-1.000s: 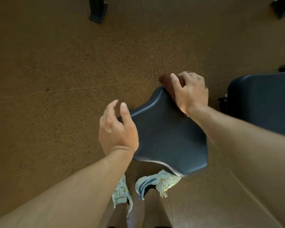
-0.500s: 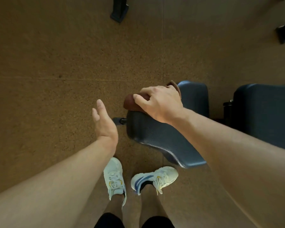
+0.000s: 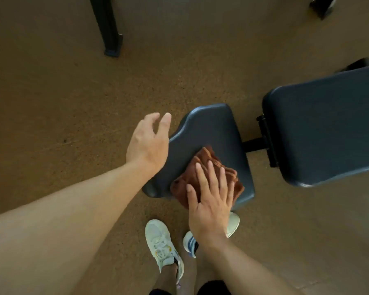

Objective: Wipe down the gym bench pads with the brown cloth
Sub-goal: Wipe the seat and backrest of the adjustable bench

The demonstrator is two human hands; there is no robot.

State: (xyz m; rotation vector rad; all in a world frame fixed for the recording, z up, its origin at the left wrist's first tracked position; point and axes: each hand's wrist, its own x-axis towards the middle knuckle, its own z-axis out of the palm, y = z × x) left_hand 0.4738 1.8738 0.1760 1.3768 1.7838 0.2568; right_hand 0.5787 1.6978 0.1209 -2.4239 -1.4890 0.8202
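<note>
The dark blue seat pad (image 3: 209,128) of the gym bench lies in the middle of the view. A folded brown cloth (image 3: 202,167) sits on its near half. My right hand (image 3: 211,201) presses flat on the cloth with straight, spread fingers. My left hand (image 3: 147,141) hovers over the pad's left edge, fingers relaxed and holding nothing. The larger back pad (image 3: 324,124) lies to the right, joined to the seat by a black bracket (image 3: 264,141).
Brown speckled floor (image 3: 62,92) surrounds the bench. A black equipment leg (image 3: 108,28) stands at the top left and another dark foot (image 3: 322,5) at the top right. My two white shoes (image 3: 160,241) stand just below the seat pad.
My right hand moved the cloth from the pad's far edge onto its near top and flattened out on it. My left hand shifted closer to the pad's left edge.
</note>
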